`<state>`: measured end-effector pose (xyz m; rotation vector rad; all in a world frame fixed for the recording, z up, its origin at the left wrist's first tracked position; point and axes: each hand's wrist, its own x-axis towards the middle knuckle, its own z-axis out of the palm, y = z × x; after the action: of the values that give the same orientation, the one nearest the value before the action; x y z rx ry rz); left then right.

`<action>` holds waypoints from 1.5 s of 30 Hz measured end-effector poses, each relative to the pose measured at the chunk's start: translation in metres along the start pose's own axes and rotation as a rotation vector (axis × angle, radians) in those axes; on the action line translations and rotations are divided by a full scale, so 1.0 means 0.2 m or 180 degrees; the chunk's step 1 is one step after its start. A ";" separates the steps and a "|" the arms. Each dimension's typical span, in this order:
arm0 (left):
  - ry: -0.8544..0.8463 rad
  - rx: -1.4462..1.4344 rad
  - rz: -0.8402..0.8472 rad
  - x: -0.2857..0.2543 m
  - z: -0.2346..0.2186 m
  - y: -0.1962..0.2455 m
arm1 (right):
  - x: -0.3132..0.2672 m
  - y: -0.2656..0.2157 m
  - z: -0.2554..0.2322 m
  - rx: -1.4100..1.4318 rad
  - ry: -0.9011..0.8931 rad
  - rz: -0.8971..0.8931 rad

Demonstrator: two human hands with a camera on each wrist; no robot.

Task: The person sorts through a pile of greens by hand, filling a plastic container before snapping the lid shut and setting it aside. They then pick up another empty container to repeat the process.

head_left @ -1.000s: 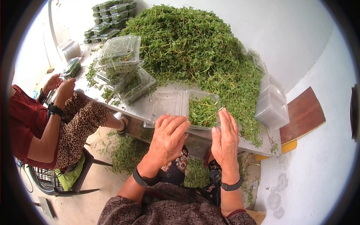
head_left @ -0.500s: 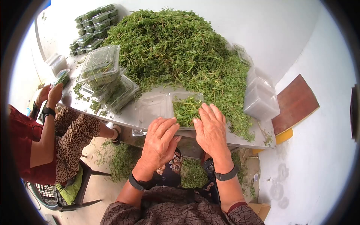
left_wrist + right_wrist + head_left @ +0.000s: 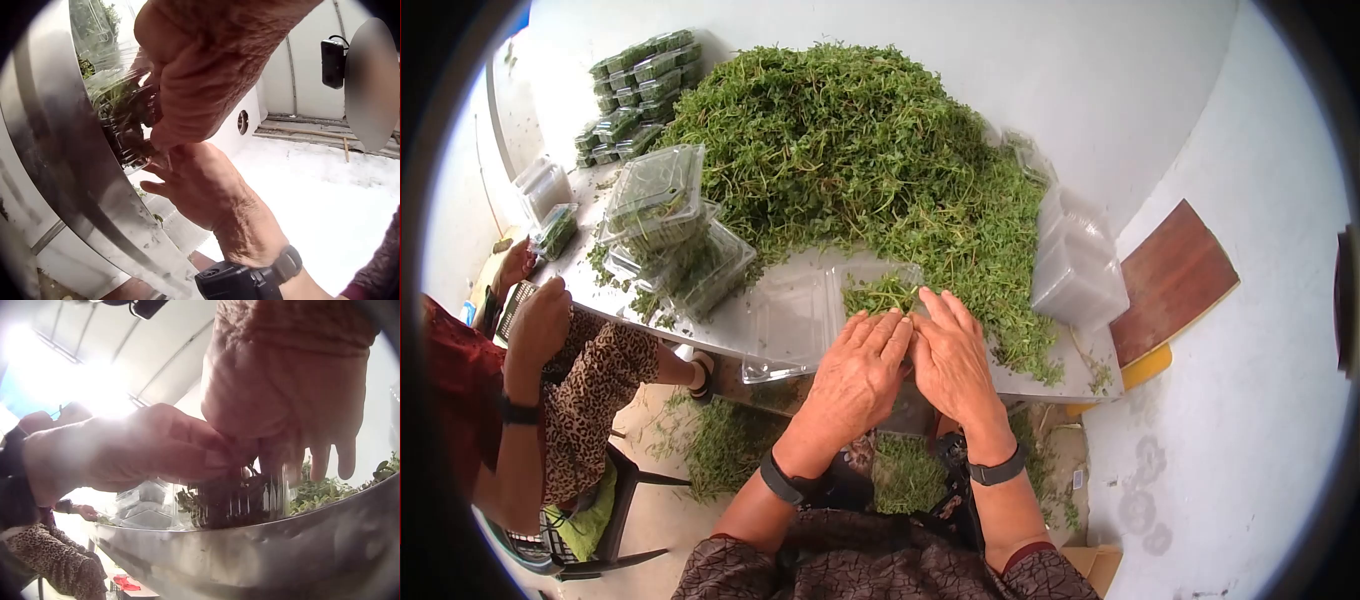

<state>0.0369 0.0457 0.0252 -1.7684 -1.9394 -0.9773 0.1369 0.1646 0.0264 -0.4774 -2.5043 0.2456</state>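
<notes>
A clear plastic clamshell box (image 3: pixel 834 290) lies open at the table's near edge, its lid (image 3: pixel 785 325) folded out to the left. Leafy green sprigs (image 3: pixel 882 292) fill the box's tray half. Both hands meet over its near side. My left hand (image 3: pixel 860 372) lies palm down, fingers extended together at the greens. Beside it, my right hand (image 3: pixel 952 362) reaches in with extended fingers touching the sprigs. In the right wrist view, the ribbed box wall (image 3: pixel 237 509) shows beneath both hands. The palms cover the near part of the filling in the head view.
A large heap of greens (image 3: pixel 840 150) covers the back of the metal table. Filled boxes (image 3: pixel 655 195) are piled at left, with more stacks (image 3: pixel 640 85) behind. Nested empty boxes (image 3: pixel 1080 270) stand at right. Another person (image 3: pixel 520 400) sits at left.
My hands, earlier apart on either side of the box, have come together over its near side. The head view has shifted, and the seated person's hands have moved away from a filled box.
</notes>
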 end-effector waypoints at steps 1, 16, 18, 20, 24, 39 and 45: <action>0.0008 0.0000 -0.0001 0.00 0.01 0.00 | 0.00 0.00 0.00 0.0191 -0.0050 0.0086; -0.0280 -0.0021 0.0083 0.01 -0.09 -0.07 | 0.25 0.32 -0.21 0.0152 -0.0180 0.0689; -0.0227 -0.0055 0.0120 0.01 -0.09 -0.08 | 0.32 0.40 -0.18 0.0052 -0.0293 0.0681; -0.0216 -0.0078 0.0123 0.01 -0.08 -0.08 | 0.40 0.46 -0.15 -0.0146 -0.0454 0.0651; -0.0219 -0.0111 0.0139 0.00 -0.07 -0.10 | 0.52 0.48 -0.10 -0.0678 -0.0659 0.0632; -0.0227 -0.0114 0.0150 0.00 -0.07 -0.10 | 0.56 0.69 -0.12 0.0489 -0.0139 0.0889; -0.0204 -0.0148 0.0145 -0.01 -0.06 -0.11 | 0.50 0.58 -0.21 0.1102 -0.0693 0.1703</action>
<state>0.0144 0.0368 0.0270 -1.8831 -1.9201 -0.9691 0.1168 0.3128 0.0798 -1.0081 -2.4137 0.9630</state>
